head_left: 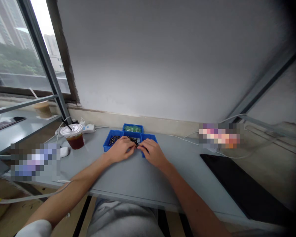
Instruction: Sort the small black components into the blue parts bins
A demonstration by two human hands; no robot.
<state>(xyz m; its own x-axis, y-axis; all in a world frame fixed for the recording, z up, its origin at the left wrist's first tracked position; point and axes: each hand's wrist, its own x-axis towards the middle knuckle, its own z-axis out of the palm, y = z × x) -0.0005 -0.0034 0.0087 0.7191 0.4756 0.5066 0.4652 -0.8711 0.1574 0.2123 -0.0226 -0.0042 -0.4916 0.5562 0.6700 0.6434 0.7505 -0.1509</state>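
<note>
My left hand [120, 149] and my right hand [153, 153] rest close together over a set of blue plastic parts bins, their fingertips almost meeting. Small dark parts lie heaped in the left bin [111, 144], and more lie in the middle bin [132, 135]. A small black item [137, 141] sits right at my fingertips, but I cannot tell whether either hand holds it. My right hand covers most of the right bin [149, 136]. The back bin [132, 127] holds something green.
A plastic cup of dark drink with a black straw [75, 140] and a white computer mouse [64, 151] stand left of the bins on the grey table [135, 177]. A white power strip [88, 128] lies behind them. A black mat [241, 184] lies at right.
</note>
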